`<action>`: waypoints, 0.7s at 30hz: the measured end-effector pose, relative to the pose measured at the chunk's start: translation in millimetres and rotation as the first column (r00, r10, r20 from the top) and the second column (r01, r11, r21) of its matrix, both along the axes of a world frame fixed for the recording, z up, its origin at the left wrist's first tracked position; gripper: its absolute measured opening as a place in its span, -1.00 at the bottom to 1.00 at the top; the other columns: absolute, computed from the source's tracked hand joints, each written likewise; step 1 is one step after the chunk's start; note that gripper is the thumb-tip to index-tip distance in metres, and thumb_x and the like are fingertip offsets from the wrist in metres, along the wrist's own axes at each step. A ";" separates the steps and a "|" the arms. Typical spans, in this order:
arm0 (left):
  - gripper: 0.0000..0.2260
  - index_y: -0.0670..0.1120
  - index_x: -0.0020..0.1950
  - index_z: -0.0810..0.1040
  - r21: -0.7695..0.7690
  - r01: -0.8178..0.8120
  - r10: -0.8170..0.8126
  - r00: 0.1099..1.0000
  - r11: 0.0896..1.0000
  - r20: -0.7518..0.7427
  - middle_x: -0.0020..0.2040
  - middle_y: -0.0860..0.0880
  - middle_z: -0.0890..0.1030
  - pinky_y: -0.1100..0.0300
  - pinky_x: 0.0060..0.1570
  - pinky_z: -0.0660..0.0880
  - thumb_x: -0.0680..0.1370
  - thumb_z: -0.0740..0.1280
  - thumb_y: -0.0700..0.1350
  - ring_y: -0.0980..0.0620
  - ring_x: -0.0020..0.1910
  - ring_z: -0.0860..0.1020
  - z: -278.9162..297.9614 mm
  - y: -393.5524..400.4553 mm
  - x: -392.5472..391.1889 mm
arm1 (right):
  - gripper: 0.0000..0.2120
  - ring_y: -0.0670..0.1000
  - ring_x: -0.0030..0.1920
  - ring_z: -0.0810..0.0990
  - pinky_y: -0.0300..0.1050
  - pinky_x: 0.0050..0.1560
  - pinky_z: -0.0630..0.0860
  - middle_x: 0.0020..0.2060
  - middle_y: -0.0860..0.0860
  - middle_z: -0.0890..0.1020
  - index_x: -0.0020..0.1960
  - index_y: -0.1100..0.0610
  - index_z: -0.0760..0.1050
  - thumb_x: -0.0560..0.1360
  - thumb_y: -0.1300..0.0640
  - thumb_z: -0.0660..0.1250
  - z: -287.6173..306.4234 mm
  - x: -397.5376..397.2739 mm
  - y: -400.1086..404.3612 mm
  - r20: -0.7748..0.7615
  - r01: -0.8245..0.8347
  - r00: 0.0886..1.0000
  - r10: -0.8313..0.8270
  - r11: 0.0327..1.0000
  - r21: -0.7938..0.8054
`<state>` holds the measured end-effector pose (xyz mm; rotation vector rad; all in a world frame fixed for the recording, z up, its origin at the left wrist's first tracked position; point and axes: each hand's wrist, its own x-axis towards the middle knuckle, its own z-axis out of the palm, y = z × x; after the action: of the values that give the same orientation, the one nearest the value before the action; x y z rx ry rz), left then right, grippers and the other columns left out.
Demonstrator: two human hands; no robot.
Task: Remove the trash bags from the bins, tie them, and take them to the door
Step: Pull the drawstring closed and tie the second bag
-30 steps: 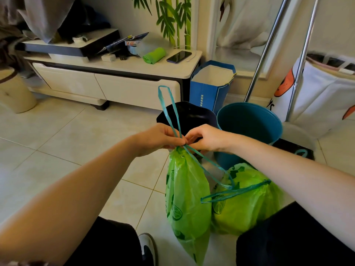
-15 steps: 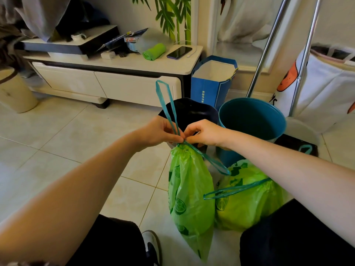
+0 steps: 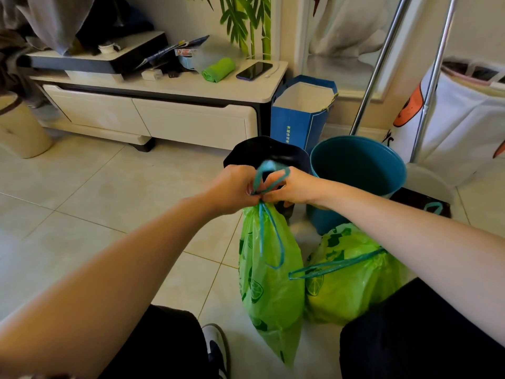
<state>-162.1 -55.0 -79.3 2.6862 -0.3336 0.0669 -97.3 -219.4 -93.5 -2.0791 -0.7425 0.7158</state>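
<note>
A green trash bag [image 3: 269, 272] with lime prints hangs off the floor from its gathered neck. My left hand [image 3: 235, 188] and my right hand [image 3: 293, 187] both pinch its teal drawstring [image 3: 270, 173] just above the neck, one short loop bent between the hands and another loop dangling down the bag's front. A second green trash bag [image 3: 349, 280] sits on the tiles to the right, its teal drawstring loop lying across it. Behind the hands stand a black bin [image 3: 273, 151] and an empty teal bin [image 3: 358, 170].
A blue paper bag [image 3: 297, 116] stands behind the bins beside a low white cabinet [image 3: 191, 119] holding a phone and a green cloth. Two metal rack poles [image 3: 379, 67] and a white laundry bag [image 3: 459, 124] are at right. Bare tiled floor lies to the left.
The tall drawstring loop that stood up above my hands has been folded down into a short loop between them. The other loop now dangles down the bag's front. The bag rose slightly.
</note>
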 end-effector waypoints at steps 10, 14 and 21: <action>-0.95 -0.16 -0.24 0.50 0.222 0.136 -0.205 0.922 0.965 0.327 -0.30 -0.09 0.53 0.07 -0.36 0.46 0.32 0.31 -0.21 -0.14 -0.30 0.51 -10.1 9.1 -6.0 | -0.85 -0.10 -0.25 0.59 -0.27 -0.29 0.49 -0.25 -0.01 0.62 0.07 0.13 0.57 0.54 0.12 0.31 0.8 -3.2 0.4 -0.094 0.084 0.992 -0.081 0.996 0.029; -0.94 -0.17 -0.20 0.49 0.215 0.174 -0.243 0.904 0.961 0.353 -0.28 -0.08 0.50 0.06 -0.35 0.44 0.40 0.36 -0.25 -0.09 -0.31 0.46 -12.7 15.2 -7.1 | -0.74 -0.13 -0.24 0.56 -0.23 -0.25 0.49 -0.21 -0.03 0.61 0.23 0.06 0.51 0.55 0.12 0.29 1.6 -5.7 -0.4 -0.092 0.024 0.995 -0.023 1.000 0.012; -0.90 -0.02 -0.16 0.50 -0.167 -0.002 0.026 0.990 0.986 0.138 -0.18 0.02 0.60 -0.02 -0.16 0.57 0.47 0.41 -0.12 0.02 -0.18 0.58 -17.4 17.8 -7.7 | -0.88 -0.14 -0.23 0.54 -0.23 -0.25 0.46 -0.26 -0.08 0.60 0.02 0.07 0.61 0.49 0.12 0.38 -1.3 -4.8 1.5 -0.115 0.055 0.992 -0.049 0.997 0.055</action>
<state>-169.8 -37.1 -96.6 2.5233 -0.3363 0.2760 -102.2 -217.9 -94.7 -1.9805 -0.6364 0.7675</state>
